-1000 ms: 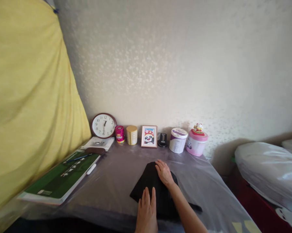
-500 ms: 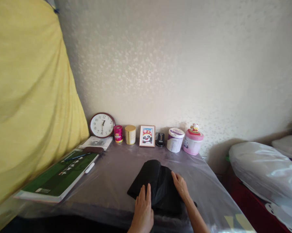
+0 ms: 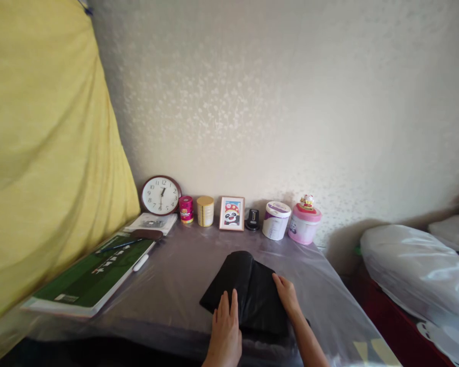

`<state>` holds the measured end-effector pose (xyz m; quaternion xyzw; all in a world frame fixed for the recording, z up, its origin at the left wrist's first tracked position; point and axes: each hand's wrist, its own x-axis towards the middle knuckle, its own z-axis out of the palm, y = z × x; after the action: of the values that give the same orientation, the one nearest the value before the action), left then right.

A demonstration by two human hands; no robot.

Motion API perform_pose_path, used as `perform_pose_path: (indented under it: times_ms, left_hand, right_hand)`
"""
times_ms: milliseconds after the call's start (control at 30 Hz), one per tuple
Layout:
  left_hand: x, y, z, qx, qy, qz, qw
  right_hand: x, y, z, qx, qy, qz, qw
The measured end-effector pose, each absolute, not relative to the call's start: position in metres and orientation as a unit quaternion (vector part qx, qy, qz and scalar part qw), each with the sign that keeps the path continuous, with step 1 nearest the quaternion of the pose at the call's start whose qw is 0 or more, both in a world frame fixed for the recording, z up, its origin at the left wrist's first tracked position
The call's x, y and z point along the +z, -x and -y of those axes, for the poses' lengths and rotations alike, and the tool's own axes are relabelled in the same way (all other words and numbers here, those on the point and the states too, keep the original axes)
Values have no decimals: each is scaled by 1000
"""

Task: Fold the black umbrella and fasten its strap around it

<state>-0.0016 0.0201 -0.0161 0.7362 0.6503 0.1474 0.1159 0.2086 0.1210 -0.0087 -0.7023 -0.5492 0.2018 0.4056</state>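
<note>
A folded piece of thin black fabric (image 3: 248, 290), with a crease down its middle, lies on the table near the front edge; its exact kind I cannot make out. My left hand (image 3: 226, 326) rests flat on its left part, fingers stretched out. At the right edge of the fabric, my right hand (image 3: 287, 295) grips the upper corner between thumb and fingers. The thumb is partly hidden. A small dark tip pokes out beside my right wrist.
Along the wall stand a clock (image 3: 161, 195), a pink can (image 3: 186, 210), a yellow can (image 3: 205, 211), a framed panda picture (image 3: 232, 213), a black stand (image 3: 252, 220) and two tubs (image 3: 276, 221). A green book (image 3: 99, 270) lies left, plastic-wrapped bundles (image 3: 416, 270) right.
My right hand has moved slightly right, drawing the fabric's right side outward so it lies wider and smoother. The left hand stays nearly in place.
</note>
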Motion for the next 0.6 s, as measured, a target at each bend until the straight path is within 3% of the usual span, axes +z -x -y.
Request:
perform_pose_path:
  times_ms: [233,600]
  left_hand:
    - [-12,2,-20,121,-739,-653,117]
    - [-22,1,-24,145,-740,-649,96]
  right_hand:
    - [23,-188,-126,314,637,516,479]
    - [53,-129,-153,421,598,452,510]
